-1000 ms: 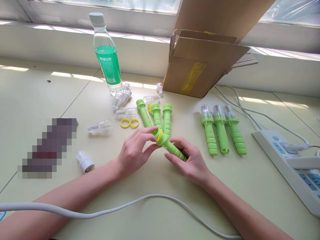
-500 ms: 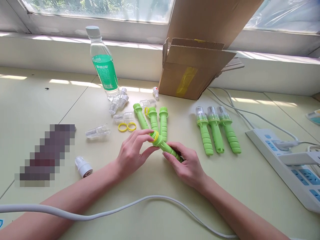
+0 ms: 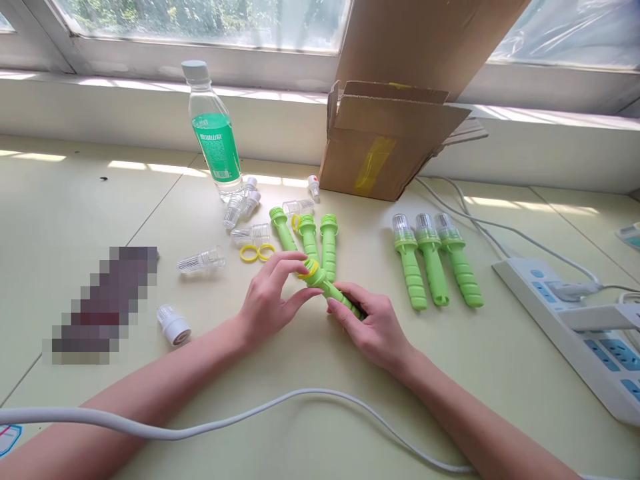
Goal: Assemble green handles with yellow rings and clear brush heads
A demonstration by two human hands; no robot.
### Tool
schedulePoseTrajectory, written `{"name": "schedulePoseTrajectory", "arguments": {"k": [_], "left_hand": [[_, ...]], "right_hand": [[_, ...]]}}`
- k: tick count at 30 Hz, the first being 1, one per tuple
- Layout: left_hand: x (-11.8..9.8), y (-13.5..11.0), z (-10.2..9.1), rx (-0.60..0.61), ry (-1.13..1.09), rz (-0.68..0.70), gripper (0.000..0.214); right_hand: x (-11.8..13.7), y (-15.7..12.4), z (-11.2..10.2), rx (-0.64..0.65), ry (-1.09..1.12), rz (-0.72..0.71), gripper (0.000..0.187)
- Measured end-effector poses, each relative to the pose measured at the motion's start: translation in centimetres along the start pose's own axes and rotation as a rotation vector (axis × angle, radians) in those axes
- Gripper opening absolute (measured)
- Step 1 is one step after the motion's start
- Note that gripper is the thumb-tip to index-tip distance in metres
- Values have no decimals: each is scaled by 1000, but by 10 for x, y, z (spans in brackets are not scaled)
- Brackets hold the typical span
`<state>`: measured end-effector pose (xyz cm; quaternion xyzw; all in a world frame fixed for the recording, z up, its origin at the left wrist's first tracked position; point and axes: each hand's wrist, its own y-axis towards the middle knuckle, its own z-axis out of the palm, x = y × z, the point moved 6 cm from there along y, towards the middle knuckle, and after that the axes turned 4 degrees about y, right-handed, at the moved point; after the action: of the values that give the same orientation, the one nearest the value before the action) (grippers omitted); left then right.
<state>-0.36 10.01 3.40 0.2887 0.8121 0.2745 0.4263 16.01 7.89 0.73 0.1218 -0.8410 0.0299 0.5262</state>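
My right hand (image 3: 370, 323) is closed round the lower part of a green ribbed handle (image 3: 336, 295), its threaded end tilted up to the left. A yellow ring (image 3: 311, 271) sits around the handle near that threaded end. The fingertips of my left hand (image 3: 266, 297) are on the ring, with the thumb below against the handle. Just behind lie three more green handles (image 3: 329, 248) with bare threads. Two yellow rings (image 3: 249, 253) rest left of them, and a third ring (image 3: 295, 223) is among the handles. Clear caps (image 3: 201, 260) are scattered to the left.
Three green handles with clear caps (image 3: 427, 263) lie at the right, near a power strip (image 3: 555, 313). A cardboard box (image 3: 385, 147) and a water bottle (image 3: 215, 140) stand behind. A white cable (image 3: 300, 393) crosses in front. A white-based cap (image 3: 173, 325) lies beside my left forearm.
My left fingers have shifted slightly on the ring and opened a little from the thumb. The right hand keeps its hold on the handle. The view has turned slightly left.
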Motion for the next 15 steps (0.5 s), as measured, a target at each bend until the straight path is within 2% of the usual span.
{"name": "schedulePoseTrajectory", "arguments": {"k": [4,7,12,15], "left_hand": [[5,-4,4,-1,-168,-257,22],[9,-9,8,-9,-282,-397,21],[15,-10,12,15,-361,-499,21],[15,-9,11,19,-309,-457,22]], "right_hand": [[0,1,-1,-26,-37,-8,23],[0,1,-1,-25,-47,-6,23],[-1,0,-4,-63,-75,-28,27],[0,0,-2,-64,-68,-55,29]]}}
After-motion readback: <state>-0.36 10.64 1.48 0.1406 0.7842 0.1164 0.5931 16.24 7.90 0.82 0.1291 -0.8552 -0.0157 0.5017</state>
